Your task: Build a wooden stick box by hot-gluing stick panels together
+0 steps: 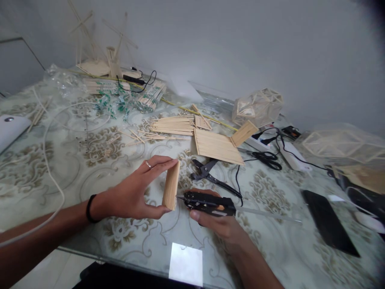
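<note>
My left hand (pixel 136 190) pinches a small panel of glued wooden sticks (pixel 171 185) between thumb and fingers and holds it upright on edge over the table. A ring is on one finger and a black band on the wrist. My right hand (pixel 221 222) is wrapped round a black glue gun (pixel 209 202). The gun's nozzle points left at the panel's lower right edge, nearly touching it. A clear glue stick (pixel 267 214) juts out of the gun's back to the right.
Black pliers (pixel 210 174) and scissors (pixel 266 158) lie just behind the hands. A larger stick panel (pixel 216 146), stick bundles (pixel 174 124), wrapped stick frames (pixel 258 106), a power strip (pixel 290 154) with cables and a dark phone (pixel 329 222) cover the glass-topped table (pixel 126 241).
</note>
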Motion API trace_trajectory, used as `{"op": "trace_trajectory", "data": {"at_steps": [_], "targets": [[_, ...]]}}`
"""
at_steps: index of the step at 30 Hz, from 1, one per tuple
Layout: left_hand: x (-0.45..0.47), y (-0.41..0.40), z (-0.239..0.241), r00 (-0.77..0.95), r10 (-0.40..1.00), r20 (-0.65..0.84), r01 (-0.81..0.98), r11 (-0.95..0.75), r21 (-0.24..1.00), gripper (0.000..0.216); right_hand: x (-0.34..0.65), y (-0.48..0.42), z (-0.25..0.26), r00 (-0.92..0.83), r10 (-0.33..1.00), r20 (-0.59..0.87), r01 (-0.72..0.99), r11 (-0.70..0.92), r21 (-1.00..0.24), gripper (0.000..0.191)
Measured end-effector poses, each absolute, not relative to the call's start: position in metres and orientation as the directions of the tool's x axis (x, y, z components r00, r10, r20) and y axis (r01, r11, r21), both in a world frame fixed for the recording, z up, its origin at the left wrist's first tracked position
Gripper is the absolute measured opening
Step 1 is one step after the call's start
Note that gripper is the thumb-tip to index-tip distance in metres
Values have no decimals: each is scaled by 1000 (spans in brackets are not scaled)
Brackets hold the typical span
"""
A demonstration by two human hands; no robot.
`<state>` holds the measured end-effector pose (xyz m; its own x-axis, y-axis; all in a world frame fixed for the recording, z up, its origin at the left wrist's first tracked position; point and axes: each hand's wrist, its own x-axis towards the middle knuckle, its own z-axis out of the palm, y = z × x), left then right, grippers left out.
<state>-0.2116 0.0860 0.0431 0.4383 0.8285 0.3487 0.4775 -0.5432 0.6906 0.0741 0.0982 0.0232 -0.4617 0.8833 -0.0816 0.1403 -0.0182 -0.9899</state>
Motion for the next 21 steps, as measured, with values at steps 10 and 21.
{"op": "trace_trajectory", "data": {"at_steps": [10,21], "targets": [[-212,86,42,452,818,355,464,-556,690,104,67,96,28,-384,916,-116,152,-61,-987,41],[-211,83,40,473,810,346,444,-558,701,103,65,103,33,-410,905,-117,173,-49,-984,35]]}}
